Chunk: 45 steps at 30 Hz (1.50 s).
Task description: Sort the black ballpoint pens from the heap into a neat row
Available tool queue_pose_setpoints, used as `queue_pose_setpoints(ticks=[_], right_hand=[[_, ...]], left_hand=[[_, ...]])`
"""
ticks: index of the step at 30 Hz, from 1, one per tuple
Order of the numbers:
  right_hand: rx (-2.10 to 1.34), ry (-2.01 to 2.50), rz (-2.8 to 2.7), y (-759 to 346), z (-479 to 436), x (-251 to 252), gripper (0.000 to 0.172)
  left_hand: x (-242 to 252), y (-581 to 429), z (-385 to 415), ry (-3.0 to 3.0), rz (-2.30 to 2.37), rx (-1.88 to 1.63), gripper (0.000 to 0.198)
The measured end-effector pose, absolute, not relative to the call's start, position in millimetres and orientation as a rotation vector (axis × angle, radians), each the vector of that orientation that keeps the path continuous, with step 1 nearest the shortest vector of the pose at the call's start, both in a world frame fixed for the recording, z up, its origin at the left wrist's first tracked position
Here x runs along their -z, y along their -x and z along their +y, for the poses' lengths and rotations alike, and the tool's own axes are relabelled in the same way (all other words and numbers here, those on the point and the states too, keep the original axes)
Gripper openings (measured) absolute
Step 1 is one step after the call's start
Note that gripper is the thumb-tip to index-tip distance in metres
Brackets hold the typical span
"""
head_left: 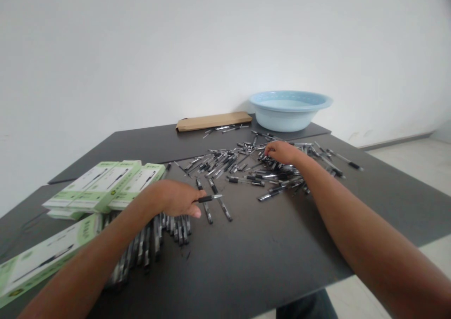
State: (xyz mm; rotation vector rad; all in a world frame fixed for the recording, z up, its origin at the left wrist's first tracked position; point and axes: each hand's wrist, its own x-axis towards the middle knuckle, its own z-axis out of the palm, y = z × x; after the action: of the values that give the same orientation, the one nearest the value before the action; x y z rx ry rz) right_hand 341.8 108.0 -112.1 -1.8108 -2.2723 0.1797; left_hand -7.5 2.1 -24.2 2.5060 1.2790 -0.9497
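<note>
My left hand [178, 198] is closed on a black pen [209, 198] whose tip points right, just above a neat row of black pens [155, 239] lying side by side under my forearm. Two single pens [220, 205] lie beside that hand. My right hand [282, 152] reaches into the loose heap of pens [253, 168] scattered over the middle of the dark table [253, 258]; its fingers curl down among the pens, and what they grip is hidden.
Green and white pen boxes [105, 185] lie at the left, with another box [38, 260] at the near left edge. A light blue basin [289, 110] and a flat brown envelope [213, 121] sit at the far edge by the white wall.
</note>
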Motion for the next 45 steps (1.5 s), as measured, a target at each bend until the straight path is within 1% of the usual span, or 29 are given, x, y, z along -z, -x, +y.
queue_pose_setpoints(ticks=[3, 11, 19, 28, 36, 41, 45], right_hand=[[-0.208, 1.825, -2.373, -343, 110, 114, 0.029], [-0.177, 1.962, -2.404, -356, 116, 113, 0.034], [-0.195, 2.032, -2.404, -365, 113, 108, 0.027], [-0.130, 2.022, -2.350, -352, 110, 105, 0.029], [-0.214, 2.032, -2.463, -338, 101, 100, 0.020], [-0.237, 2.095, -2.523, -323, 94, 96, 0.022], [-0.211, 2.124, -2.551, -312, 91, 94, 0.021]], left_hand=[[20, 1, -1, -2.401, 1.275, 1.086, 0.063], [20, -2, 0, -2.386, 1.265, 1.103, 0.063], [22, -3, -1, -2.396, 1.257, 1.095, 0.061], [24, -4, 0, -2.398, 1.252, 1.088, 0.060], [25, -3, 1, -2.405, 1.282, 1.064, 0.058], [25, -4, 1, -2.419, 1.250, 1.108, 0.061], [26, -5, 0, -2.437, 1.254, 1.109, 0.060]])
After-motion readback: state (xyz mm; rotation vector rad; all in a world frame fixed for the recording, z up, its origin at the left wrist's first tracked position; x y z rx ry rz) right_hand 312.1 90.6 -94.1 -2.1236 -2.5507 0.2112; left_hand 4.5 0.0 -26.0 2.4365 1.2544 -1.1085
